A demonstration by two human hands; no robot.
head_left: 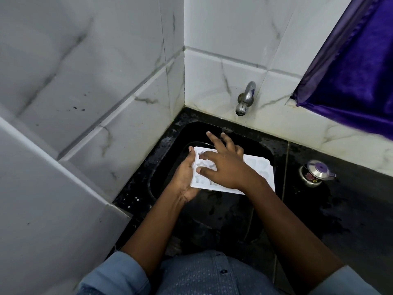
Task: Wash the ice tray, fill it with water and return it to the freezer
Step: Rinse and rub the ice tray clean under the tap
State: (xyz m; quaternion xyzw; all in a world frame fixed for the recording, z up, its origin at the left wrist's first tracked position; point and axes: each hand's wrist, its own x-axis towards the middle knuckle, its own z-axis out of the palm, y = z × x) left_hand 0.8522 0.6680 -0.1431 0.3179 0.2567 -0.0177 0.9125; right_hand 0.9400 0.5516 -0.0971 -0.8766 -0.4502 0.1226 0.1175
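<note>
Left hand (185, 179) grips the ice tray (259, 169) by its edge, steadying it over the sink (263, 145). Right hand (227, 167), fingers (213, 139) spread, presses its face, probably scrubbing.

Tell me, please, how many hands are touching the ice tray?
2: the left hand holds the ice tray at its left edge; the right hand rests on top.

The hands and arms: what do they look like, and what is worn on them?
The left hand and right hand are bare, with no gloves, rings or watch visible. The light blue left sleeve and right sleeve end near the elbows.
</note>
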